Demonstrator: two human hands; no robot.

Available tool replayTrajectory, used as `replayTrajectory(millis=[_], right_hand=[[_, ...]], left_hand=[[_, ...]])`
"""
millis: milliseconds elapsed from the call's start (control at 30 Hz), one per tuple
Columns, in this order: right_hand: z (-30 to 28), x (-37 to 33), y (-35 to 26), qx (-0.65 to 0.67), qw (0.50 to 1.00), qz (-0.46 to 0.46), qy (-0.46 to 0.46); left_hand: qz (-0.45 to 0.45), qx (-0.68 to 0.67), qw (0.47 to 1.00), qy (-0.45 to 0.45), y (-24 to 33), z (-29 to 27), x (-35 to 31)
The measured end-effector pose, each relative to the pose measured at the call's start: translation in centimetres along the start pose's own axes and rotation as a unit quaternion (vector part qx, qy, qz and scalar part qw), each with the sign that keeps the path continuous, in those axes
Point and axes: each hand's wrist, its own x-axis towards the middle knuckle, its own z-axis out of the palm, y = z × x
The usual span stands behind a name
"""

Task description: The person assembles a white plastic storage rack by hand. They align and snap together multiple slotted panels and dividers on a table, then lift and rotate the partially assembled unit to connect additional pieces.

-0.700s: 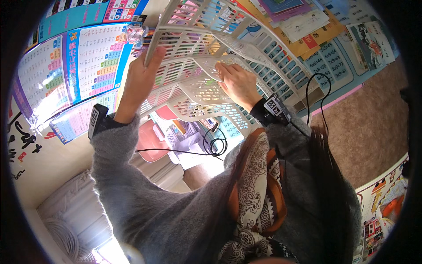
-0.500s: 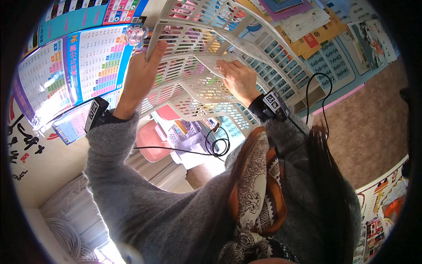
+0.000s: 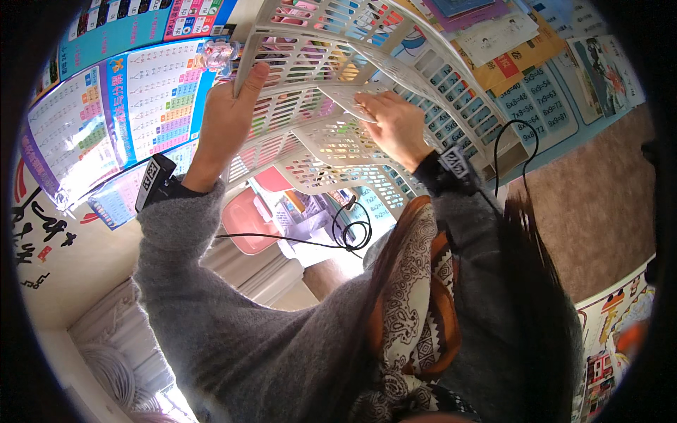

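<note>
Fingers of the left hand (image 3: 229, 116) clasp the left edge of an off-white slatted plastic rack (image 3: 337, 161) between both hands, the right hand's (image 3: 396, 128) bend against its perforated panel (image 3: 343, 97), grip unclear, and uneven tugging could knock the clear-pink trinket (image 3: 220, 55) left of it.

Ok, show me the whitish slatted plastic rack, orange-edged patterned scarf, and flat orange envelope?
Slatted rack (image 3: 342, 96): head view, on a middle panel.
Patterned scarf (image 3: 415, 296): head view, on its hanging fold.
Orange envelope (image 3: 505, 66): head view, on its red patch.
</note>
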Motion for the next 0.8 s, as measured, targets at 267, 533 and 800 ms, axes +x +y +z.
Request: replayTrajectory(millis=[267, 533, 800], right_hand=[[1.6, -2.5, 7.1, 0.420, 0.758, 0.413, -0.279], [10.3, -2.9, 15.6, 0.321, 0.838, 0.350, -0.270], [9.0, -1.9, 9.0, 0.249, 0.864, 0.418, -0.133]], left_hand=[[0.031, 0.020, 0.999, -0.001, -1.1, -0.6, -0.8], [0.027, 0.048, 0.998, -0.001, -1.7, -1.1, -1.9], [0.011, 0.003, 1.000, 0.013, -1.3, -0.6, -0.5]])
